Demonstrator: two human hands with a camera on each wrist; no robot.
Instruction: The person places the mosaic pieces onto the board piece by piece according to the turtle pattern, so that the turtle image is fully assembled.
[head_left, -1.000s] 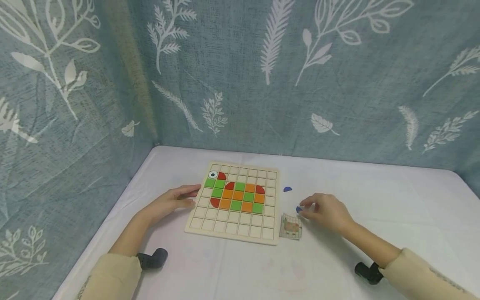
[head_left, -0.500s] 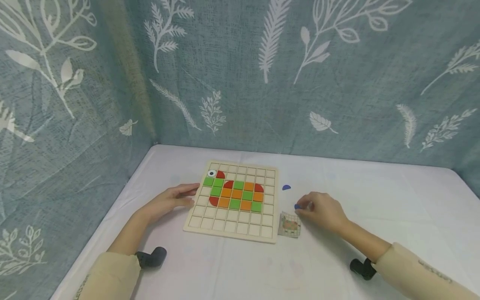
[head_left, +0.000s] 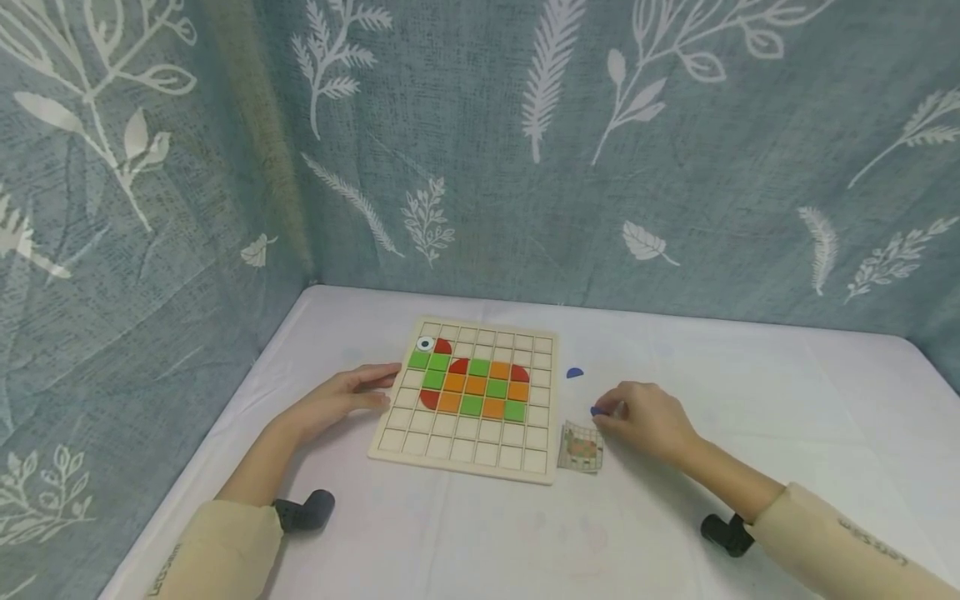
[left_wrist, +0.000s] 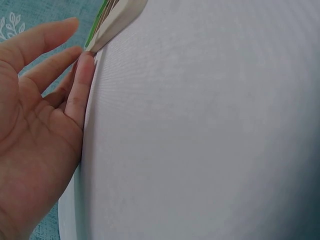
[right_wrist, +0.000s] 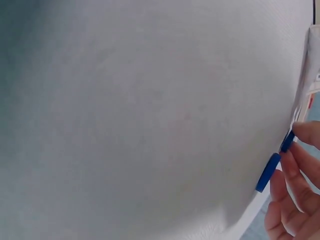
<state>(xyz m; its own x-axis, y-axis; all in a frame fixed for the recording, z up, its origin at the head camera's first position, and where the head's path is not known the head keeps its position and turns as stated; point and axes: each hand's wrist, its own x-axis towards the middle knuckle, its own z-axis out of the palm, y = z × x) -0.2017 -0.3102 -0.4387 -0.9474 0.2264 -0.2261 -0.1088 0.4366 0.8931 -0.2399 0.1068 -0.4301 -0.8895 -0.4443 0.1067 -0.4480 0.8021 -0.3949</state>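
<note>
A pale wooden grid board lies on the white table, bearing green, orange and red pieces and a white disc with a black dot at its upper left. Fingers extended, my left hand touches the board's left edge; its fingertips also meet that edge in the left wrist view. My right hand pinches a small blue piece between thumb and fingers, close over the table, right of the board. A second blue half-round piece lies loose beyond that hand.
Beside the board's lower right edge lies a small square card with a printed grid picture. Dark wrist cameras jut from both sleeves. A blue-green curtain with white leaves stands behind the table and along its left side.
My right hand has closed its pinch on the blue piece and shifted slightly left. The left hand stays at the board's edge.
</note>
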